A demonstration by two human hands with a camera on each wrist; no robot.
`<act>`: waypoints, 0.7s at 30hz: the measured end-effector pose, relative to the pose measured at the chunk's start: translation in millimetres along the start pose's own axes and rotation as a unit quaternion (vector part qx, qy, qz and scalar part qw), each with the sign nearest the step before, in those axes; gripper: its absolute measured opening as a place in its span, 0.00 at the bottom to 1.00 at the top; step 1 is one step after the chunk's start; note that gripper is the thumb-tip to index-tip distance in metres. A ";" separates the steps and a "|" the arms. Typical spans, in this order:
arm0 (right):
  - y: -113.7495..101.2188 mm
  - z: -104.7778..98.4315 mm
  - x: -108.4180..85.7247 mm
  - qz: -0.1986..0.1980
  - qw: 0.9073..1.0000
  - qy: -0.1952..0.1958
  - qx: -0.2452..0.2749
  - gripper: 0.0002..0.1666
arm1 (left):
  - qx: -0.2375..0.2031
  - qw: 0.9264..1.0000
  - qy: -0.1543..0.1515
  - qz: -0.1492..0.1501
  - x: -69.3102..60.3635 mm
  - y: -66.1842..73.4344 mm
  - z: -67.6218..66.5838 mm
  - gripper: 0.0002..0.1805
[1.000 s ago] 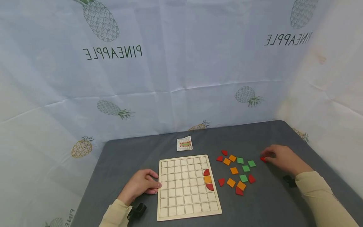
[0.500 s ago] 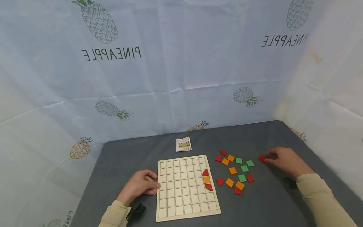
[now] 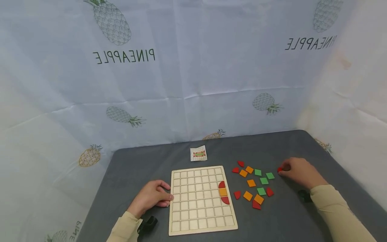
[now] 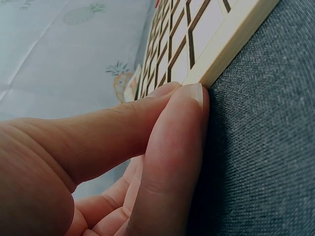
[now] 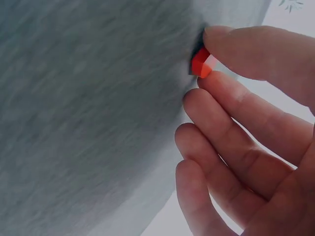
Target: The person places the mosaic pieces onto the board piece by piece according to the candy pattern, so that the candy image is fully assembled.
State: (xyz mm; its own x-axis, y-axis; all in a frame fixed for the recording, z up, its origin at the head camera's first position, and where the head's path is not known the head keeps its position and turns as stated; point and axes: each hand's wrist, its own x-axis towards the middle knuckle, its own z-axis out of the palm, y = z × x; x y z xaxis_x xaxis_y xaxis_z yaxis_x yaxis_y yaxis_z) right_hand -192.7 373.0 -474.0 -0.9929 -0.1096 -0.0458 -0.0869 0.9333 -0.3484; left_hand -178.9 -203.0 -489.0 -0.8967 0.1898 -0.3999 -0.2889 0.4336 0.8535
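Note:
A wooden grid board [image 3: 199,201] lies on the dark table. Two red rounded tiles and an orange square tile [image 3: 223,192] sit in its right-hand column. My left hand [image 3: 151,196] holds the board's left edge; in the left wrist view the thumb and a fingertip [image 4: 182,128] meet at that edge. Over at the right, my right hand [image 3: 300,170] pinches a small red tile [image 5: 202,63] between thumb and index finger, close to the table. Its other fingers are bent loosely. Most of this tile is hidden by the fingertips in the head view.
Several loose tiles lie between board and right hand: orange squares [image 3: 251,183], green diamonds [image 3: 264,181] and red pieces [image 3: 270,192]. One orange tile overlaps a red tile [image 3: 256,205]. Behind the board lies a pattern card [image 3: 198,153]. White pineapple-print cloth [image 3: 193,67] hangs behind the table.
The red tile at my right fingertips has turned and is now more covered by them. The left hand stays at the board's edge. The head view shifts slightly.

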 end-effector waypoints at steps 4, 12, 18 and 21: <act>-15.1 -0.8 4.5 -0.010 1.000 -0.002 0.002 0.10 | 0.001 1.000 0.004 0.005 0.5 -0.5 0.8 0.26; -81.2 8.2 19.9 -0.047 0.999 -0.008 0.017 0.07 | -0.006 1.000 0.001 0.001 -1.6 1.0 1.0 0.26; -141.0 26.8 27.9 -0.088 0.996 0.009 0.023 0.08 | -0.008 1.000 0.001 0.001 -2.5 2.1 1.4 0.26; -166.3 37.5 26.3 -0.110 0.993 0.018 0.025 0.08 | -0.007 1.000 0.001 0.002 -2.8 1.0 1.6 0.26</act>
State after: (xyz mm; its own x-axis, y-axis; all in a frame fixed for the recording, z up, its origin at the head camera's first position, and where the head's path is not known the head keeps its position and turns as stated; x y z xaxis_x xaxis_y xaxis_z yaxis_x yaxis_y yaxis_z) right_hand -201.3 202.0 -452.5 -0.9528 -0.2955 0.0702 -0.2987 0.8698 -0.3927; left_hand -176.1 -201.7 -487.5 -0.8991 0.1893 -0.3948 -0.2893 0.4200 0.8602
